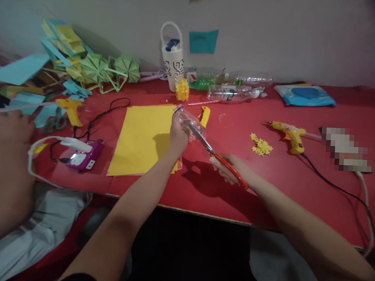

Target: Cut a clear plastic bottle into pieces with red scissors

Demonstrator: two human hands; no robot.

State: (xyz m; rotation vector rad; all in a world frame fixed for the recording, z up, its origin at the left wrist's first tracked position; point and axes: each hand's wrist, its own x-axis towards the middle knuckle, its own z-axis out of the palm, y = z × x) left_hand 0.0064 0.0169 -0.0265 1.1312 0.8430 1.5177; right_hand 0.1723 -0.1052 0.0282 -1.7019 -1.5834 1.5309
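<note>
My left hand (179,134) grips a cut piece of clear plastic bottle (193,120) with a purple ring at its upper end. My right hand (226,169) is closed round the red handles of a pair of scissors (209,147). The metal blades point up and left and reach the plastic piece by my left fingers; whether they bite into it I cannot tell. Just behind sits a yellow-handled tool (205,116), its far end hidden. Under my left hand lies a stack of yellow paper (140,140).
Yellow paper stars (262,146) and a yellow glue gun (289,134) with its cord are on the right. Plastic bottles (229,93) and a white tumbler (173,67) line the wall. At left are a purple power strip (85,154), another glue gun (71,110) and another person's hand (10,126).
</note>
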